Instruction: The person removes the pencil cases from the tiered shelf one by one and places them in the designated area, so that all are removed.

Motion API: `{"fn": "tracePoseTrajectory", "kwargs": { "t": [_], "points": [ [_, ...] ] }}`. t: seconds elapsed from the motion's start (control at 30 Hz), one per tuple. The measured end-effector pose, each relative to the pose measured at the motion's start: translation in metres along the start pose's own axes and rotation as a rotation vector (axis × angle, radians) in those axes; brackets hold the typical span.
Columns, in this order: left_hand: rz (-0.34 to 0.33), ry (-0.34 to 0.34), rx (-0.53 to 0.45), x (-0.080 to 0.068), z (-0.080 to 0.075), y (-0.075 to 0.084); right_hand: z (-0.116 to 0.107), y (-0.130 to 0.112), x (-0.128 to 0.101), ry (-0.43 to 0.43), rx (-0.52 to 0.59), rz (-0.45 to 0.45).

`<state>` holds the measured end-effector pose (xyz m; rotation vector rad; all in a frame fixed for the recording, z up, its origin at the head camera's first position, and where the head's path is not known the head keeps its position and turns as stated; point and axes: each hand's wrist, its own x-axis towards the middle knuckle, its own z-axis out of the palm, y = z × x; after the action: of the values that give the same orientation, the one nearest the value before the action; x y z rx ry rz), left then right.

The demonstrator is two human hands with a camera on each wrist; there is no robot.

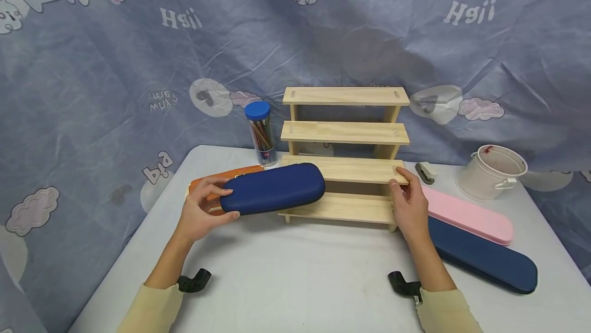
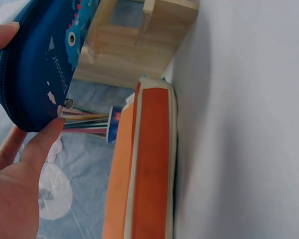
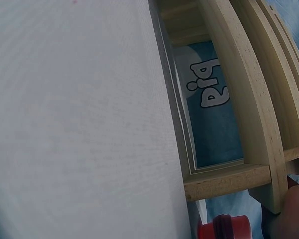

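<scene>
In the head view a blue zip pencil case (image 1: 272, 189) is held by its left end in my left hand (image 1: 200, 212), thumb on the near side and fingers on the far side. A dinosaur print shows on the case (image 2: 50, 64) in the left wrist view. My right hand (image 1: 412, 210) grips the right end of the second-lowest board of a four-step wooden rack (image 1: 351, 169). The held case overlaps the rack's left part. Behind my left hand lies an orange pencil case (image 2: 154, 164) with pale trim, partly hidden in the head view.
A clear jar of pencils with a blue lid (image 1: 257, 111) stands left of the rack. To the right are a small stapler (image 1: 425, 173), a white bucket (image 1: 485, 179), a long pink case (image 1: 471, 217) and a long navy case (image 1: 485, 256). A printed curtain (image 1: 332, 40) hangs behind the table.
</scene>
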<state>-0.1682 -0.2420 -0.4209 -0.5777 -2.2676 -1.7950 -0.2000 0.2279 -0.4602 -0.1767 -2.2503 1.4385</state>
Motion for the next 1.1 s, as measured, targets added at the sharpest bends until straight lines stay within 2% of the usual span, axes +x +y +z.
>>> {"fn": "tracePoseTrajectory", "kwargs": {
  "t": [0.17,0.23,0.37,0.6,0.7,0.87,1.0,1.1],
  "points": [
    [0.026,0.019,0.024,-0.010,-0.006,-0.002,0.001,0.000,0.000,0.006,-0.013,-0.002],
    [0.028,0.020,0.032,-0.014,-0.007,0.006,0.002,0.000,0.000,0.004,-0.012,-0.001],
    [0.050,0.014,0.025,-0.019,-0.013,0.007,0.001,0.000,0.000,0.002,-0.010,0.001],
    [0.021,0.039,0.028,-0.036,-0.019,0.016,0.000,0.000,-0.001,-0.011,-0.028,0.009],
    [0.029,0.058,0.036,-0.041,-0.025,0.007,0.000,-0.002,-0.001,-0.004,-0.032,-0.007],
    [0.096,0.060,0.012,-0.048,-0.036,-0.007,-0.001,-0.004,-0.001,-0.004,-0.026,0.003],
    [0.135,0.052,-0.021,-0.054,-0.043,-0.010,-0.001,-0.003,-0.001,-0.008,-0.023,0.008],
    [0.134,0.053,-0.040,-0.060,-0.046,-0.010,-0.001,-0.002,-0.001,-0.011,-0.021,0.007]
  ]
}}
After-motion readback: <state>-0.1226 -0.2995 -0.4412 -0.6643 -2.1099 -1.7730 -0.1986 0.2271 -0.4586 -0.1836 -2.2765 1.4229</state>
